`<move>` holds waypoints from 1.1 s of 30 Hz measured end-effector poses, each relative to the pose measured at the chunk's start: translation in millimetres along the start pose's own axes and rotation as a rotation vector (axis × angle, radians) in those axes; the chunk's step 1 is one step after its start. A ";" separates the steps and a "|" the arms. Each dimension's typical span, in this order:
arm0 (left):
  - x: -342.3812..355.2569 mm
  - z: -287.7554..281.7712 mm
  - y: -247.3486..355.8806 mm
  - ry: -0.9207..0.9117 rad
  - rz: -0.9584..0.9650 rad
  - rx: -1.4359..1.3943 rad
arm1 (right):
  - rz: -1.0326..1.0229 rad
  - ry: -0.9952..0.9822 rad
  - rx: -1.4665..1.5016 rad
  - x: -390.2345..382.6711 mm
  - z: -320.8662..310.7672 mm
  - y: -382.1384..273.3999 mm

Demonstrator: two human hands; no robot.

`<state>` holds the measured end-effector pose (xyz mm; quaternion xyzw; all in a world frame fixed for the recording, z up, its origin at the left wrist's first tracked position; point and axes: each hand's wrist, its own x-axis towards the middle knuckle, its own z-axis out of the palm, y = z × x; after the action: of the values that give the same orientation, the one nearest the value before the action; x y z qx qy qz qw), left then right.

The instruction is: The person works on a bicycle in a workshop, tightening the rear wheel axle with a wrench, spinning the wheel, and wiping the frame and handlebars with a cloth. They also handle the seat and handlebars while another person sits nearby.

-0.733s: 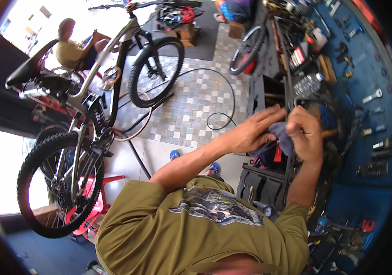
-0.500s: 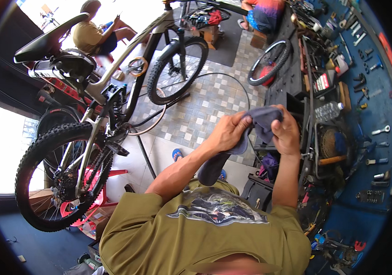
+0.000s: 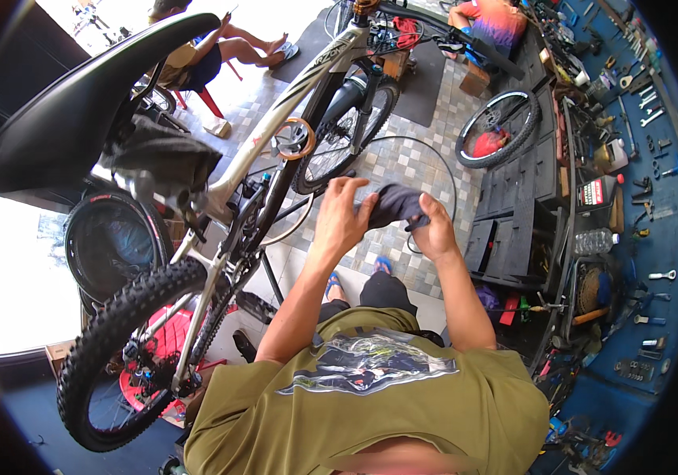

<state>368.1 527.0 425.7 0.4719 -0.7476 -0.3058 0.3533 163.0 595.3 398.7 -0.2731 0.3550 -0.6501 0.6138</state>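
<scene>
A dark grey cloth (image 3: 396, 204) is bunched up between my two hands, in front of my chest. My left hand (image 3: 342, 220) has its thumb at the cloth's left end, with the fingers curled above it. On the other end, my right hand (image 3: 437, 231) grips the cloth with the thumb on top. The bicycle (image 3: 269, 127) stands close on my left, with its black saddle (image 3: 78, 95) nearest and its rear tyre (image 3: 129, 317) low at the left. Neither hand touches the bicycle.
On the right, a blue tool wall (image 3: 640, 237) carries wrenches and other tools. Black drawers (image 3: 517, 190) run beside it, with a loose wheel (image 3: 497, 128) leaning there. Two people sit farther off, one in an orange-purple shirt (image 3: 500, 24). A red stool (image 3: 166, 340) stands behind the rear wheel.
My hands and the cloth have shifted left, and the cloth is now bunched smaller, without its hanging end. The view has moved, so the bicycle and saddle appear closer.
</scene>
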 end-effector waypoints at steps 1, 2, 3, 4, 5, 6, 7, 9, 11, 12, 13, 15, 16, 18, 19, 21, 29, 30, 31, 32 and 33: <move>11.4 -7.9 -1.4 0.047 0.003 0.031 | 0.068 0.111 0.105 16.6 2.0 3.8; 23.7 -17.1 -2.5 0.096 0.005 0.062 | 0.072 0.086 0.103 34.6 0.1 7.2; 38.4 -29.5 -4.8 0.136 0.031 0.121 | 0.077 0.054 0.102 54.6 -2.2 10.5; 52.4 -36.7 -15.1 0.174 0.057 0.154 | 0.079 0.022 0.106 77.3 -4.0 15.8; 66.4 -43.6 -22.5 0.238 0.075 0.272 | 0.062 0.030 -0.063 105.0 -2.1 26.1; 80.2 -53.8 -24.8 0.299 0.094 0.399 | -0.025 0.027 -0.314 135.9 -1.9 42.3; 97.8 -61.0 -27.8 0.331 0.103 0.494 | -0.112 0.008 -0.470 169.0 -7.3 64.4; 128.0 -71.1 -41.8 0.348 0.086 0.670 | -0.290 0.009 -0.981 231.1 -18.0 103.6; 150.2 -80.8 -46.9 0.280 -0.065 0.698 | -0.171 -0.029 -1.326 287.0 -18.6 137.1; 158.6 -83.7 -44.5 0.237 -0.172 0.687 | -0.089 -0.059 -1.445 310.8 -13.1 150.0; 161.7 -81.2 -41.7 0.155 -0.283 0.760 | -0.010 -0.100 -1.542 335.7 -13.8 157.6; 166.9 -74.2 -43.5 0.197 -0.245 0.788 | 0.092 -0.073 -1.664 384.8 -28.9 167.8; 165.8 -73.8 -42.7 0.205 -0.252 0.778 | 0.113 -0.019 -1.696 403.2 -31.7 167.8; 167.8 -71.6 -43.9 0.202 -0.290 0.744 | 0.243 -0.077 -1.701 438.1 -38.3 162.5; 169.4 -70.8 -41.7 0.204 -0.297 0.742 | 0.195 0.007 -1.718 448.6 -41.4 160.6; 170.8 -69.8 -40.9 0.209 -0.297 0.736 | 0.154 0.068 -1.740 462.9 -45.9 159.7; 175.6 -68.2 -41.8 0.206 -0.283 0.811 | -0.112 -0.057 -2.182 497.2 -69.9 181.9; 175.3 -68.3 -42.7 0.208 -0.275 0.811 | -0.111 -0.113 -2.156 503.4 -74.3 181.5; 175.3 -68.1 -42.4 0.205 -0.256 0.824 | -0.192 -0.050 -2.153 503.4 -79.7 182.3; 177.0 -69.5 -42.2 0.204 -0.246 0.824 | -0.272 0.019 -2.145 504.2 -84.4 182.9; 171.9 -69.2 -45.2 0.212 -0.268 0.833 | -0.276 0.016 -2.115 491.4 -65.1 168.9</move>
<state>394.4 343.4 470.1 0.6955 -0.6988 0.0282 0.1651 165.7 117.0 185.4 -0.7009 0.7089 -0.0772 -0.0166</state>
